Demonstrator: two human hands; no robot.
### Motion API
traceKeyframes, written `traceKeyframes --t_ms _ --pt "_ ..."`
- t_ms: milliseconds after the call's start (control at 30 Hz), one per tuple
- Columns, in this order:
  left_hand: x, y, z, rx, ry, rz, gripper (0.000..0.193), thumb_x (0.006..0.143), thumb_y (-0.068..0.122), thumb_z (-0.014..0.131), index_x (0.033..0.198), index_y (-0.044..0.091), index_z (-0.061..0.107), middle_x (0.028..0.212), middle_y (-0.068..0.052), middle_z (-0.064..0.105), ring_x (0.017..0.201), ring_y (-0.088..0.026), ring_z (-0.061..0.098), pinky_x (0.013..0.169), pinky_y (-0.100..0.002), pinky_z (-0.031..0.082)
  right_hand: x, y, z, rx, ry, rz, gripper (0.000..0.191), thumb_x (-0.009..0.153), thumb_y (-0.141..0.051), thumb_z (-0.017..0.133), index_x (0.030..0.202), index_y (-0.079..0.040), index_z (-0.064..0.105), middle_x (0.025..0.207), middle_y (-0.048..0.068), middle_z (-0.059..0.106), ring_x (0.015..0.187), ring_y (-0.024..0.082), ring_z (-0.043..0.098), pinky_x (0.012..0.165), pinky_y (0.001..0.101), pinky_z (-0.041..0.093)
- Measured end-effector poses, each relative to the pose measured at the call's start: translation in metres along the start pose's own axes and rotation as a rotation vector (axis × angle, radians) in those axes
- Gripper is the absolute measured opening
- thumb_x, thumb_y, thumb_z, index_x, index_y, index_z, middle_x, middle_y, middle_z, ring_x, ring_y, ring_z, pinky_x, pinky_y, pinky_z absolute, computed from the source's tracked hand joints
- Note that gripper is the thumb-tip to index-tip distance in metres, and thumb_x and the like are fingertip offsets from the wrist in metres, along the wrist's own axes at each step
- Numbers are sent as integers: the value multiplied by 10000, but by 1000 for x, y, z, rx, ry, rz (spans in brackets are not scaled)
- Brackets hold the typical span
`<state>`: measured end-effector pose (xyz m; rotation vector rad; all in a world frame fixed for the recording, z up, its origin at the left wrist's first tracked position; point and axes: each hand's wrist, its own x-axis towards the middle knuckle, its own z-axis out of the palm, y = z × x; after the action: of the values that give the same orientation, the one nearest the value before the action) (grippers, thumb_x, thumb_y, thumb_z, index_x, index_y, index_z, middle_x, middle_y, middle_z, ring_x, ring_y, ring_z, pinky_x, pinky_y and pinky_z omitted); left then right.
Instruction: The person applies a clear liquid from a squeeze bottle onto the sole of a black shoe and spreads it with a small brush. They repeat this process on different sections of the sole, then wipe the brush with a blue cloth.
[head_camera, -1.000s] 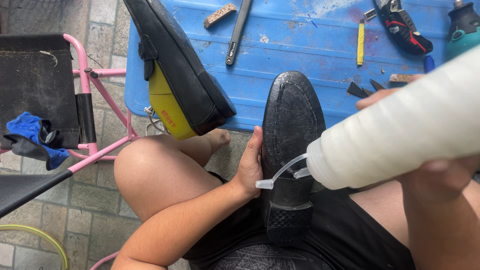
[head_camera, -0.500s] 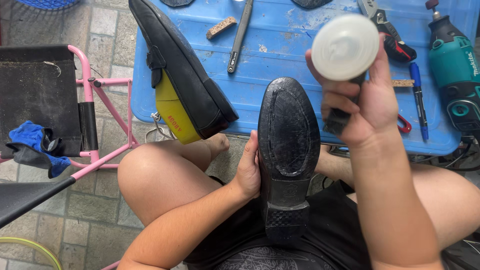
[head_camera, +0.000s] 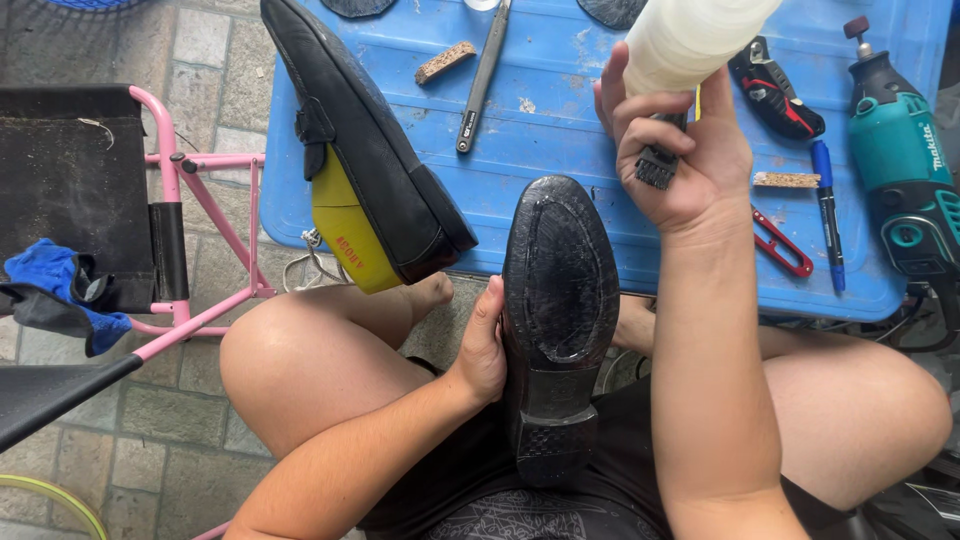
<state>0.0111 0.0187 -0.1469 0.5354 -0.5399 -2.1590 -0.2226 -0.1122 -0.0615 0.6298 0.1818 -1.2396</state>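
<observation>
A black shoe lies sole-up on my lap, its toe pointing away from me. My left hand presses against its left edge and steadies it. Raised above the toe, my right hand grips a white plastic bottle together with a small black brush. The bottle's top runs out of the frame. A second black shoe on a yellow last leans over the near left edge of the blue table.
On the blue table lie a grey hand tool, a cork block, a black-and-red tool, a blue pen, red snips and a teal rotary tool. A pink-framed black stool with blue cloth stands left.
My right hand has swung the white bottle from lying across the shoe up to above the toe, over the table. The left hand and shoe have stayed put.
</observation>
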Motion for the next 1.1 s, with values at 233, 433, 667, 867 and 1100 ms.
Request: traceKeyframes --t_ms 233,433,667,867,1100 --pt "0 -5 -1 -13 -42 -16 681 1100 557 340 1348 -25 591 1192 -172 705 1078 -232 708 958 -376 603 -41 -16 -20 -444 -177 -5 493 1048 -412 657 1150 42 491 1014 157 550 693 152 501 521 221 417" --pt "5 -3 1 187 -214 -8 841 1041 710 400 1325 -58 589 1135 -194 710 1043 -255 725 911 -383 621 -106 -19 -15 -1165 -248 -649 389 1201 -367 418 1126 7 495 972 212 571 770 220 551 641 304 481" --pt "8 -11 9 419 -192 25 925 1001 770 429 1308 -86 596 1114 -179 718 1035 -229 713 934 -332 599 -130 -13 4 -1291 -336 -665 239 1206 -211 470 1167 15 535 997 225 675 824 284 700 742 386 601" --pt "14 -9 12 447 -202 23 924 993 772 434 1282 -87 610 1127 -177 730 1050 -229 732 945 -327 614 -132 10 -7 -1553 -297 -871 158 1018 38 689 1161 34 621 977 167 706 765 198 701 654 321 601" --pt "12 -11 13 447 -184 8 908 980 755 502 1304 -88 597 1157 -166 709 1092 -214 696 985 -324 576 -132 20 -10 -1770 -216 -866 145 1019 14 743 1114 68 647 937 142 719 724 129 683 639 224 558"
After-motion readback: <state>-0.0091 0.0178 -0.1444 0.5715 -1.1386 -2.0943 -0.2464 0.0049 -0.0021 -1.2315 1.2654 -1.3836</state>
